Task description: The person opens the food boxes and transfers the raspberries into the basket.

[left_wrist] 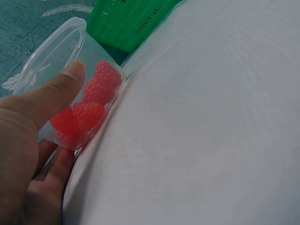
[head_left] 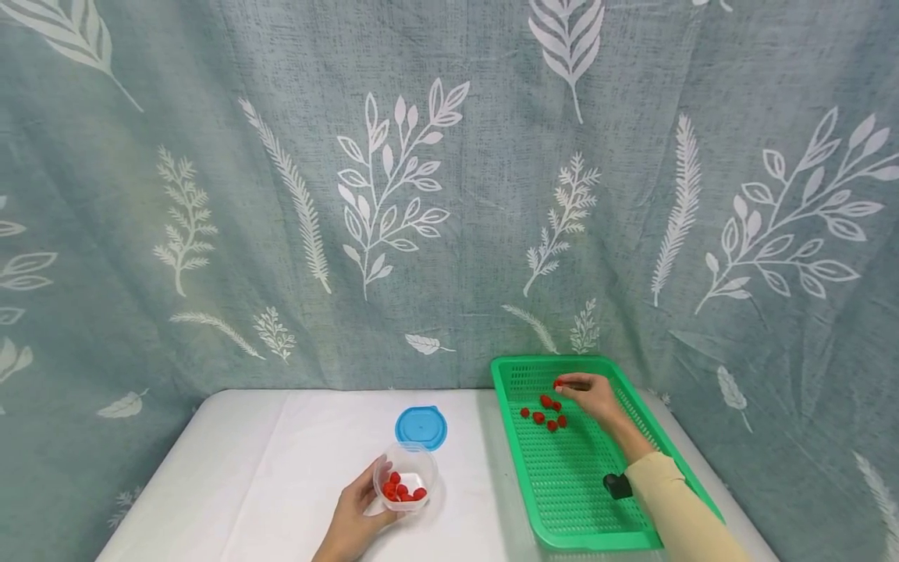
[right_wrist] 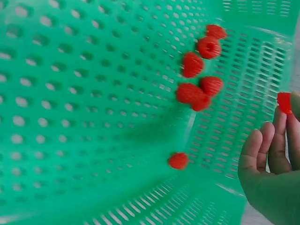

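My left hand (head_left: 360,511) grips a clear plastic tub (head_left: 423,467) on the white table, thumb on the near wall and fingers around the far side. Several red raspberries (left_wrist: 89,111) lie in the bottom of the tub. Over the far end of the green basket (head_left: 576,519), my right hand (head_left: 592,396) pinches one raspberry (right_wrist: 284,102) between thumb and fingertips. Below it, several loose raspberries (right_wrist: 192,64) lie on the basket's slotted floor, mostly in a cluster, with one apart from the others.
A blue lid (head_left: 421,428) lies flat on the white table (head_left: 281,468) just behind the tub. The basket's raised rim stands on the right side of the table. A patterned curtain (head_left: 449,234) hangs behind the table.
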{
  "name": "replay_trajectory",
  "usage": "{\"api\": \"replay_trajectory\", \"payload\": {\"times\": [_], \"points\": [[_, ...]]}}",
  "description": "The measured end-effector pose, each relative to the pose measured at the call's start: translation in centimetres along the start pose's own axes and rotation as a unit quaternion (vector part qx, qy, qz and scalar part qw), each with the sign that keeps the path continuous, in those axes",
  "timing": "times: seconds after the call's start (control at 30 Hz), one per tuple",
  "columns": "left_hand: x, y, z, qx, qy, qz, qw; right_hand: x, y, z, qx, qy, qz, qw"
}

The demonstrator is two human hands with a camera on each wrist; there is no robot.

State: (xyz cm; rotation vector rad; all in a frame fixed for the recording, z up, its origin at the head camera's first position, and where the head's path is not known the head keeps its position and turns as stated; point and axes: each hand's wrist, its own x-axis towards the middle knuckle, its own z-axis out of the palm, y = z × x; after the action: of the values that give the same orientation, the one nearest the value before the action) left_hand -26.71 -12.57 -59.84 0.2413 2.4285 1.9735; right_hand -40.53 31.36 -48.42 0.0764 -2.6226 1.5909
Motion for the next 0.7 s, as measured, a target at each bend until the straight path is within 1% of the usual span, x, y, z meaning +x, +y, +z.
{"api": "replay_trajectory", "payload": {"times": [0.1, 0.23, 0.3, 0.53, 0.7], "points": [[0.1, 0.0, 0.1, 0.003, 0.001, 0.003, 1.0, 0.3, 0.8, 0.2, -0.02, -0.012, -0.002, 1.0], [0.0, 0.0, 0.1, 0.0, 0.001, 0.003, 1.0, 0.8, 1.4, 0.4, -0.046, -0.012, 0.003, 0.999], [0.0, 0.0, 0.1, -0.002, 0.0, 0.002, 1.0, 0.9, 1.5, 0.4, -0.056, -0.018, 0.004, 0.998], [0.0, 0.1, 0.1, -0.003, -0.001, 0.004, 1.0, 1.1, 1.9, 0.5, -0.058, -0.056, 0.015, 0.997], [0.0, 0.1, 0.1, 0.001, -0.002, 0.005, 1.0, 1.0, 1.8, 0.6, -0.071, -0.066, 0.009, 0.995]]}}
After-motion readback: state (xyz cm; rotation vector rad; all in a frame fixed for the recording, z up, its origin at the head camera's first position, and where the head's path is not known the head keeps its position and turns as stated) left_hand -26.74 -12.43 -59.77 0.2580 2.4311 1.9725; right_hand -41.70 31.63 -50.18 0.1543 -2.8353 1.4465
